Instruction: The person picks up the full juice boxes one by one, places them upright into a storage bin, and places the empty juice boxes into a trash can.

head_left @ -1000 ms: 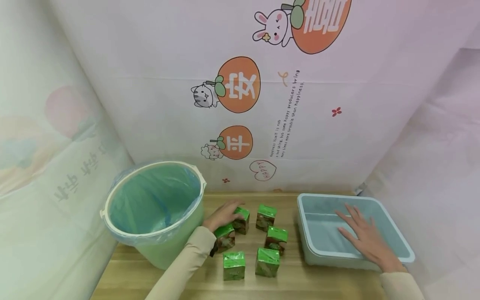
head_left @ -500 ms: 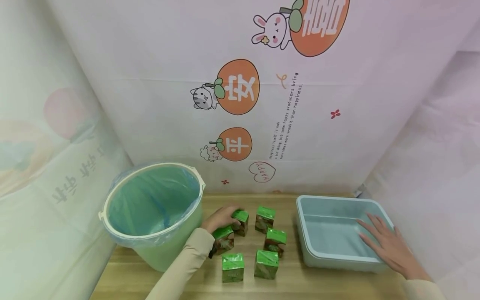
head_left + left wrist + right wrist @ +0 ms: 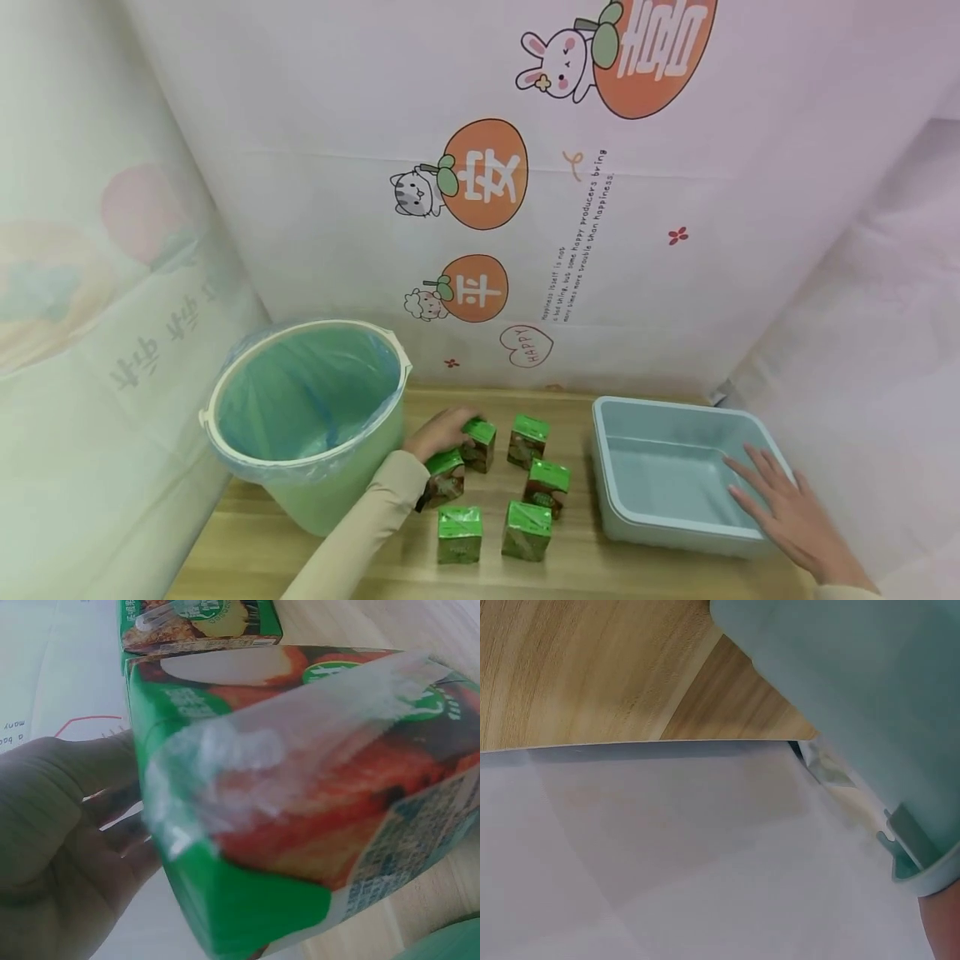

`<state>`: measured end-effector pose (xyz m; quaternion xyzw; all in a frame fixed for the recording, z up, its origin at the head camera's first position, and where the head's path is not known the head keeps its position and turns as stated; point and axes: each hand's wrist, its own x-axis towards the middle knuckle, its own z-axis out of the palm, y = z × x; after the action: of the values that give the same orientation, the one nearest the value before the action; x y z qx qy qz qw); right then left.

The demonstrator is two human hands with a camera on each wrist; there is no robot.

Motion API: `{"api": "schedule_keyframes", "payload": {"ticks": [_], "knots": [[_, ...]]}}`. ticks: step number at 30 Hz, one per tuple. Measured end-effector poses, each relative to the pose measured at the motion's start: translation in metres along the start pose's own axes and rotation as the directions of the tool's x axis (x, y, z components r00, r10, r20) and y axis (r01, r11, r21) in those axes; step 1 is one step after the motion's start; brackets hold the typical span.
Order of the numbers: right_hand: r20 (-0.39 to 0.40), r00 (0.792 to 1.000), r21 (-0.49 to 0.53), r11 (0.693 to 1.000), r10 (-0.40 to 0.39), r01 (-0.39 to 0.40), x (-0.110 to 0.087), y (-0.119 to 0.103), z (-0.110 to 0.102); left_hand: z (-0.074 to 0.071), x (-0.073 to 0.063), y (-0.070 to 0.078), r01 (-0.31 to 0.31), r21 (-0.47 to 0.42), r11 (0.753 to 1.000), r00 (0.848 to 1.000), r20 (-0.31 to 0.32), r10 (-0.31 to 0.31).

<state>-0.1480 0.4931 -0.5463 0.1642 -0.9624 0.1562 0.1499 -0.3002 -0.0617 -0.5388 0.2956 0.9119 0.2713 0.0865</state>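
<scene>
The rear-left carton (image 3: 477, 454), green on top and brown below, stands upright on the desk (image 3: 577, 567) between the bucket and the other boxes. The left hand (image 3: 437, 433) reaches to it from the bucket side, fingertips over its top and far edge. How tight this grip is I cannot tell: in the left wrist view another carton, the near-left one (image 3: 446, 482), hides the fingers' ends.

That near-left carton looks like the main hazard. It stands close under the wrist, so drawing the hand straight back could tip or drag it. A clear plastic strip (image 3: 277, 727) across its side might also catch on skin or cuff. If the fingers hold only the top edge, the rear-left carton could slip or swing.

Four more cartons stand nearby, at the rear (image 3: 528, 442), the right (image 3: 547, 487), front left (image 3: 460, 537) and front right (image 3: 527, 533).

The lined bucket (image 3: 315, 500) is just beside the left sleeve (image 3: 360, 517); an elbow moving outward could shove it. Well to the right, the right hand (image 3: 791, 512) is spread wide with nothing in its grip, over the side of a pale blue basin (image 3: 675, 536). Leaning there might shift the basin.
</scene>
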Motion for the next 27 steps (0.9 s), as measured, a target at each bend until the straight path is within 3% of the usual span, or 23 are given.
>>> {"api": "schedule_keyframes", "payload": {"ticks": [4,12,16,21,27], "knots": [[-0.003,1.000,-0.005,1.000,0.013,-0.013,-0.003,-0.001,0.002,0.000,0.000,0.001,-0.026,0.026,0.999,1.000,0.001,0.026],[0.001,1.000,-0.012,1.000,0.021,-0.021,-0.002,0.000,0.003,-0.006,-0.004,0.009,-0.019,0.040,0.999,1.000,0.004,0.019],[-0.004,1.000,-0.010,1.000,0.011,-0.011,-0.001,0.000,0.001,-0.015,-0.003,0.021,-0.011,0.088,0.996,1.000,-0.006,0.011],[-0.005,1.000,-0.012,1.000,0.008,-0.008,-0.001,-0.001,0.000,-0.026,0.001,0.041,0.005,0.075,0.997,0.999,-0.034,-0.002],[0.004,1.000,-0.020,1.000,0.015,-0.015,-0.001,0.000,0.001,-0.034,0.002,0.061,-0.045,0.092,0.995,0.995,-0.088,0.054]]}}
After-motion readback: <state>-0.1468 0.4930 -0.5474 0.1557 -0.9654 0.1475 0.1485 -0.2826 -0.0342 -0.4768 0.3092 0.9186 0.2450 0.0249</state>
